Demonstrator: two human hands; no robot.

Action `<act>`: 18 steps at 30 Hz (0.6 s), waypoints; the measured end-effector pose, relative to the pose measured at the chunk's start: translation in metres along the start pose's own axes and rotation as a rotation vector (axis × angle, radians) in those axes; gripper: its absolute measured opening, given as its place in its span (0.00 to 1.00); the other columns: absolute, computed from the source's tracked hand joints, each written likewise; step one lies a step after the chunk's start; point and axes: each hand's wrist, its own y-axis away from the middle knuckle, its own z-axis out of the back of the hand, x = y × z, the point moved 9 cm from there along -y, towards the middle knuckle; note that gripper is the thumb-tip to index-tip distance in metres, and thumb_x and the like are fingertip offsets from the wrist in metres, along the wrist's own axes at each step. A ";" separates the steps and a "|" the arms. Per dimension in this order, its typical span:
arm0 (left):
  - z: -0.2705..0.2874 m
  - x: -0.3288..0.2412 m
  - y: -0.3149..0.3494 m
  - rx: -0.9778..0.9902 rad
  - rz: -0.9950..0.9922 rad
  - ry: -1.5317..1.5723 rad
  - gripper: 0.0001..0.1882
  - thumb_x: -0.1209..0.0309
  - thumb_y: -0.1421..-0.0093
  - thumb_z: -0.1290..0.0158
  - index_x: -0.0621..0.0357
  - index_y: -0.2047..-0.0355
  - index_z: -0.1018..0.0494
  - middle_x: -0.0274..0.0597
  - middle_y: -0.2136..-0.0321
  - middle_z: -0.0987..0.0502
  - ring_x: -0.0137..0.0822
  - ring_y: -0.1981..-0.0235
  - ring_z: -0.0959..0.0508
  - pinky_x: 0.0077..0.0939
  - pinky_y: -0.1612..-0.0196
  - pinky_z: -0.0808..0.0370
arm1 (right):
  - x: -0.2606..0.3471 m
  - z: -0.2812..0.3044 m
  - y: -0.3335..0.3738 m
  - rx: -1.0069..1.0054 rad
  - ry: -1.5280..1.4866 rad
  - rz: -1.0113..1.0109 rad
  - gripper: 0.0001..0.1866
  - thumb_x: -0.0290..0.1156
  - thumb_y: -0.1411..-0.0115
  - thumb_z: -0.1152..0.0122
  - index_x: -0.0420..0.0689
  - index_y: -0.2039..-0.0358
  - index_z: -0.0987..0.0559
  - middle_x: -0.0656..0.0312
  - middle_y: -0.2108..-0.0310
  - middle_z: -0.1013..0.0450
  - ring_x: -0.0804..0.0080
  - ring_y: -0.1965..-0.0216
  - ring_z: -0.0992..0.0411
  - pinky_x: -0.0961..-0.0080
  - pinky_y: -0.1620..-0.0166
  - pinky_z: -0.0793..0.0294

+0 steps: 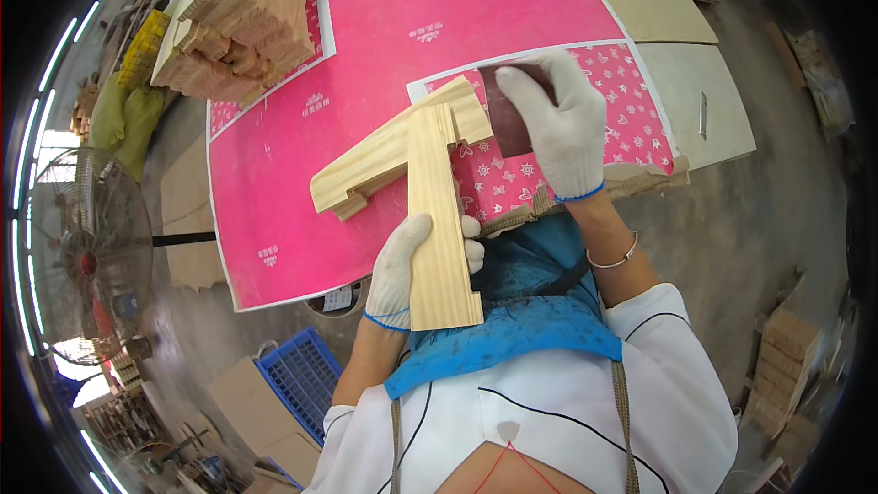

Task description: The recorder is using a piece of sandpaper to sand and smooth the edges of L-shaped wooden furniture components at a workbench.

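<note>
In a white knit glove, my left hand is wrapped round a pale wooden board with notched ends, its far end resting over a second notched board. That second board lies slantwise on the pink table covering. My right hand, gloved the same way, pinches a dark brown sheet that looks like sandpaper, thumb on top and fingers behind. The sheet stands just right of the boards' far ends, above the patterned pink part of the covering. Some left fingers show at the held board's right edge; the palm is hidden.
A tall stack of similar wooden pieces stands at the table's far left. Pink printed sheeting covers the table, with torn cardboard along its near edge. A standing fan is at left. A blue plastic crate sits on the floor.
</note>
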 end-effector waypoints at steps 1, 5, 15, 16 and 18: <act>0.001 0.000 -0.003 0.025 -0.003 0.006 0.25 0.56 0.33 0.53 0.64 0.44 0.36 0.50 0.58 0.24 0.42 0.63 0.21 0.36 0.60 0.20 | -0.006 0.003 0.004 -0.005 0.006 0.007 0.07 0.31 0.42 0.35 0.41 0.68 0.21 0.53 0.76 0.23 0.63 0.74 0.22 0.73 0.69 0.24; -0.004 0.003 -0.006 0.096 0.037 0.011 0.24 0.57 0.33 0.54 0.61 0.44 0.36 0.51 0.58 0.25 0.42 0.63 0.21 0.36 0.60 0.18 | -0.034 -0.015 0.036 0.304 0.347 -0.039 0.08 0.35 0.42 0.36 0.43 0.69 0.21 0.54 0.76 0.24 0.59 0.73 0.22 0.70 0.69 0.24; 0.001 0.000 -0.005 0.077 0.021 -0.029 0.25 0.56 0.32 0.55 0.66 0.45 0.36 0.50 0.59 0.24 0.41 0.64 0.21 0.36 0.59 0.19 | -0.036 -0.027 0.027 0.407 0.020 -0.241 0.10 0.34 0.41 0.37 0.41 0.66 0.20 0.52 0.73 0.23 0.66 0.72 0.22 0.73 0.67 0.25; 0.000 0.001 -0.005 0.089 0.053 -0.020 0.25 0.56 0.32 0.55 0.66 0.45 0.36 0.50 0.59 0.25 0.41 0.64 0.21 0.36 0.59 0.19 | -0.032 -0.024 0.025 0.426 0.156 -0.177 0.09 0.34 0.41 0.37 0.41 0.66 0.20 0.52 0.74 0.23 0.67 0.72 0.22 0.73 0.67 0.25; 0.000 0.003 -0.004 0.101 0.087 -0.011 0.25 0.57 0.32 0.55 0.66 0.45 0.36 0.50 0.59 0.25 0.41 0.64 0.21 0.36 0.59 0.19 | -0.042 -0.029 0.034 0.552 0.439 -0.116 0.10 0.35 0.42 0.36 0.42 0.66 0.21 0.52 0.73 0.23 0.63 0.71 0.22 0.71 0.67 0.25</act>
